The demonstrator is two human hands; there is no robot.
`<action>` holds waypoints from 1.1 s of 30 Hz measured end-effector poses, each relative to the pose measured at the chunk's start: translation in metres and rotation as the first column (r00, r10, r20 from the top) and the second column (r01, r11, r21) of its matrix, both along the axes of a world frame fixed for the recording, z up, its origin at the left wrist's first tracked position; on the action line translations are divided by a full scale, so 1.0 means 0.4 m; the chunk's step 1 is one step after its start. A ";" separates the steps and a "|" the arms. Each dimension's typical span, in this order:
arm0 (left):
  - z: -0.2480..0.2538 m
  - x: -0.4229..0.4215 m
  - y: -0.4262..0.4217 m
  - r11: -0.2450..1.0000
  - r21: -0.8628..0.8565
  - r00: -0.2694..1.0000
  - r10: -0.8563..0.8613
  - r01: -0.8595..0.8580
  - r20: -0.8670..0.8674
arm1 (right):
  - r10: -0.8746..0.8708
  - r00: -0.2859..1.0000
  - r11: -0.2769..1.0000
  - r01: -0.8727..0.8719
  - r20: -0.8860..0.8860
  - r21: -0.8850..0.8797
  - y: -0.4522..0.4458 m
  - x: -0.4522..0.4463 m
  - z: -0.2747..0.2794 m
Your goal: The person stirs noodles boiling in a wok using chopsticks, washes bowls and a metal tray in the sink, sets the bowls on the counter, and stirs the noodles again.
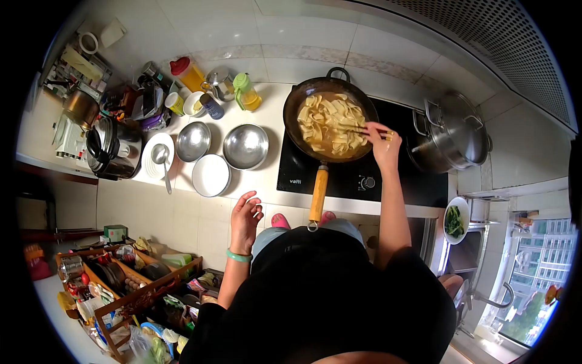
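Observation:
A pair of chopsticks (pixel 353 128) is gripped in my right hand (pixel 383 141), their tips among wide pale noodles (pixel 330 118) in brown broth. The noodles fill a dark wok (pixel 293 109) on the black cooktop (pixel 394 176). Its wooden handle (pixel 319 193) points toward my body. My left hand (pixel 245 213) hangs in front of the counter edge with fingers loosely curled and apart, holding nothing. Nearest to it on the counter is a white bowl (pixel 211 176). Beyond that stand two steel bowls, one larger (pixel 245 147) and one smaller (pixel 194 142).
A large lidded steel pot (pixel 451 133) stands right of the wok. Leafy greens (pixel 453 222) lie in a bowl near the sink. A spoon (pixel 161 159) rests on a white plate (pixel 151 170). An oil bottle (pixel 246 93) is at the back, and a crowded wooden rack (pixel 130 297) is at lower left.

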State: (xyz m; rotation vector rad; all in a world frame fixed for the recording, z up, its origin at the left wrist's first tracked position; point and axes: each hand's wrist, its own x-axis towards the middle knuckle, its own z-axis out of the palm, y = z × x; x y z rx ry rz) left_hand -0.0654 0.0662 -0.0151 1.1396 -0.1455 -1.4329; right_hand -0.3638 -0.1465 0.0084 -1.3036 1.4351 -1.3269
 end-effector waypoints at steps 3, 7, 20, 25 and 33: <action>0.004 -0.004 0.000 1.000 0.000 1.000 -0.004 0.004 0.003 | -0.015 0.999 0.997 0.012 -0.038 -0.076 -0.072 0.003 -0.033; 0.011 -0.004 -0.003 1.000 -0.023 1.000 -0.018 0.018 0.006 | -0.003 0.984 0.990 -0.022 -0.175 -0.139 -0.138 0.021 -0.135; 0.000 -0.009 0.008 1.000 -0.018 1.000 0.017 -0.017 -0.009 | 0.085 0.979 0.996 -0.082 -0.187 0.024 -0.014 0.014 -0.097; -0.006 0.003 0.007 1.000 -0.005 1.000 0.008 -0.008 0.007 | -0.030 0.959 0.997 0.048 -0.281 0.056 0.020 -0.052 -0.026; 0.003 -0.013 -0.006 1.000 -0.017 1.000 -0.018 0.018 -0.005 | 0.028 0.999 0.999 -0.029 -0.023 -0.042 0.012 -0.020 0.003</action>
